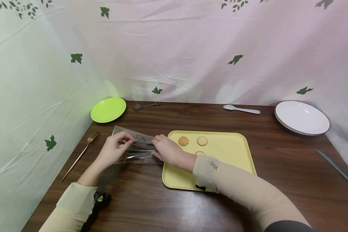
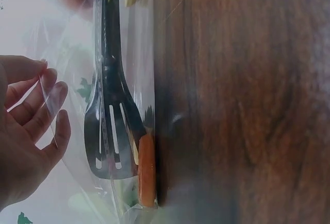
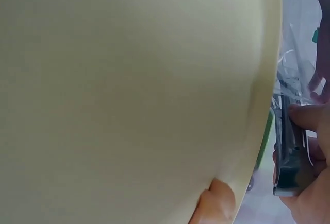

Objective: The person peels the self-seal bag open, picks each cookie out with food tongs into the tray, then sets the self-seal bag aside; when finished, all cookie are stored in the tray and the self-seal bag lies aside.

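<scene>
My left hand [image 1: 113, 146] pinches the edge of a clear plastic bag [image 1: 142, 138] between thumb and index finger, left of the yellow tray. Dark slotted tongs [image 2: 109, 69] are in my right hand [image 1: 169, 151], which grips them near the back end, over the tray's left edge. The tongs' slotted head lies within the bag's film in the left wrist view. Beside that head, at the bag's lower end, stands an orange-brown cookie [image 2: 147, 172] on edge; whether the tongs hold it I cannot tell. A swirled cookie [image 1: 183, 140] and pale round cookies [image 1: 202, 140] lie on the tray [image 1: 232, 151].
A green plate [image 1: 108, 110] and a brown spoon [image 1: 145, 106] lie at the back left, with a copper-coloured fork [image 1: 81, 154] nearer. White plates [image 1: 303, 117] are at the back right, a pale knife [image 1: 241, 109] at the back, and a teal utensil [image 1: 337, 169] at the right.
</scene>
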{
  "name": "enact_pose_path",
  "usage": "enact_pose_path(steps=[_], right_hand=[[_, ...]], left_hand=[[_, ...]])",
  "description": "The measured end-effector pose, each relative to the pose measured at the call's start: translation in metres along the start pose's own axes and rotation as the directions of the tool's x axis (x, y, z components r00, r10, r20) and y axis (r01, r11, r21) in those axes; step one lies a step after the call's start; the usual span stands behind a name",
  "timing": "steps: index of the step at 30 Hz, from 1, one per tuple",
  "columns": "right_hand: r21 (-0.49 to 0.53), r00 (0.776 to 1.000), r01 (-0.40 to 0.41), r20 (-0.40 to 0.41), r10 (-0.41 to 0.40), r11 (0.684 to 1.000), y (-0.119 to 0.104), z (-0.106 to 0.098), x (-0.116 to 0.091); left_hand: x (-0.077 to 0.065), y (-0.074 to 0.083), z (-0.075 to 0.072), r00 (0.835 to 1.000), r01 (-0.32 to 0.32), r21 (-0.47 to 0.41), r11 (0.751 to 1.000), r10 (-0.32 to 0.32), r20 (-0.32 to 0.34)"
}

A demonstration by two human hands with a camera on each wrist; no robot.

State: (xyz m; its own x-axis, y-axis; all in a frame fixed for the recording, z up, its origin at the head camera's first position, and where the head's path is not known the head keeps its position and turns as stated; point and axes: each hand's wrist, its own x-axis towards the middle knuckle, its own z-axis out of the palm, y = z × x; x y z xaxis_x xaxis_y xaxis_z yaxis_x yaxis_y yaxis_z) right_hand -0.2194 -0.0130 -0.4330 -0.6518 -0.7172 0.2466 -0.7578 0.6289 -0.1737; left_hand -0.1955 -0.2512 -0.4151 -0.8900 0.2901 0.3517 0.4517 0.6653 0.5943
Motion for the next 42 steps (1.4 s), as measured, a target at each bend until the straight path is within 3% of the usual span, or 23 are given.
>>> enact_pose_path(steps=[11,18,33,42], right_hand=[[0.06,0.999,-0.033,0.021,0.032,0.998,0.008,-0.018,-0.021],[0.068,0.999,-0.033,-0.027,0.034,0.997,0.02,-0.03,-0.047],[0.06,0.992,-0.068,-0.1,0.073,0.996,0.049,-0.073,-0.12],[0.084,0.961,-0.091,-0.255,0.11,0.992,0.07,-0.095,-0.18]], left_hand=[[-0.001,-0.003,0.0,1.0,-0.019,0.009,1.0,0.019,-0.004],[-0.001,-0.004,0.0,1.0,-0.021,0.009,1.0,0.021,-0.005],[0.0,-0.004,0.002,1.0,-0.031,-0.006,1.0,0.031,-0.002],[-0.002,-0.006,0.002,1.0,-0.026,0.006,1.0,0.025,0.015]])
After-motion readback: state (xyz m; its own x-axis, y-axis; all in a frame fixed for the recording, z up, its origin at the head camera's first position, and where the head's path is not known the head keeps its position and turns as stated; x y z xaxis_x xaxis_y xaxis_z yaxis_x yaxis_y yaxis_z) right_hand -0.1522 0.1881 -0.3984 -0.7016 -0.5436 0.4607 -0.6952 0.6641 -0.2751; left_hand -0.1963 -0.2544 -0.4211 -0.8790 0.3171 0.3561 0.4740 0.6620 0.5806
